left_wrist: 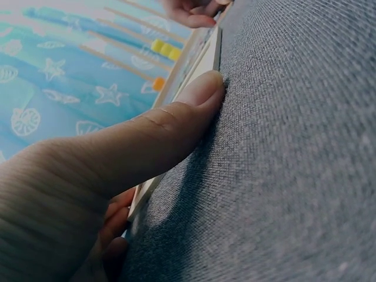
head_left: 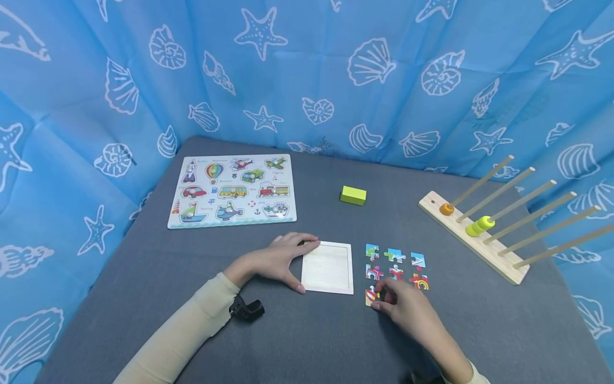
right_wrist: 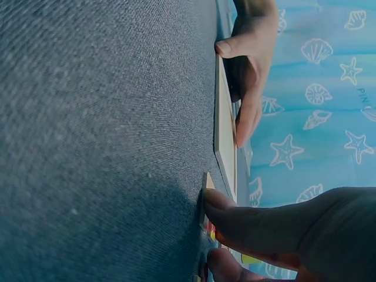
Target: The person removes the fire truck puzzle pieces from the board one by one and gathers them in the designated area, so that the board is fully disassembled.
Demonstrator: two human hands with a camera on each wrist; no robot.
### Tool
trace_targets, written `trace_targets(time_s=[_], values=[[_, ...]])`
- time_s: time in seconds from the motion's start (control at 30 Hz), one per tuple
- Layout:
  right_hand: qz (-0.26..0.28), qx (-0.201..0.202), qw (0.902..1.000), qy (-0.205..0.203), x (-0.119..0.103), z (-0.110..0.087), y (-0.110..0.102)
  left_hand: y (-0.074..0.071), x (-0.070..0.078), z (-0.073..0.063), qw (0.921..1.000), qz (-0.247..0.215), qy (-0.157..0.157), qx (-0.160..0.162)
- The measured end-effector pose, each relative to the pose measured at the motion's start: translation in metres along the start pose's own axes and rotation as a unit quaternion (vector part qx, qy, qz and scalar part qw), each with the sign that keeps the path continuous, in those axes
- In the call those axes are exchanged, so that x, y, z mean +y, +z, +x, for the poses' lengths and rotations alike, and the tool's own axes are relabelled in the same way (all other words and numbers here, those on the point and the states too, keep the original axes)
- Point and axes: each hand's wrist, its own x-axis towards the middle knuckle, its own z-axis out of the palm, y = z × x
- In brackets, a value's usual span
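Observation:
A square, pale wooden puzzle tray [head_left: 328, 268] with a raised rim lies flat on the grey cloth. My left hand [head_left: 280, 260] grips its left side, thumb at the near corner and fingers at the far one; the thumb [left_wrist: 200, 91] shows large in the left wrist view. To the tray's right, my right hand [head_left: 408, 306] pinches the nearest-left jigsaw piece [head_left: 370, 296] between thumb and forefinger. That piece's pale edge [right_wrist: 207, 181] shows at the thumb tip in the right wrist view. Several more colourful jigsaw pieces [head_left: 395, 255] lie in rows just beyond this hand.
A picture board of vehicles [head_left: 225, 205] lies at the back left. A yellow-green block [head_left: 353, 195] sits behind the tray. At the right stands a wooden base with upright pegs [head_left: 499, 255], carrying an orange bead [head_left: 447, 209] and yellow-green beads [head_left: 479, 226]. A blue curtain [head_left: 307, 69] hangs behind.

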Motion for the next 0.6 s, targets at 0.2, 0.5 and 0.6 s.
trace_targets(time_s=[0.2,0.5,0.6], values=[[-0.011,0.004,0.9999,-0.012,0.000,0.001,0.001,0.000,-0.002,0.000,1.0000,0.001,-0.002,0.003],[-0.018,0.015,0.9994,-0.024,-0.001,0.001,-0.008,0.000,-0.001,0.001,0.9998,-0.011,0.000,0.015],[-0.012,0.042,0.9986,-0.030,-0.003,0.001,-0.012,0.001,0.000,0.002,0.9997,-0.017,0.007,0.019]])
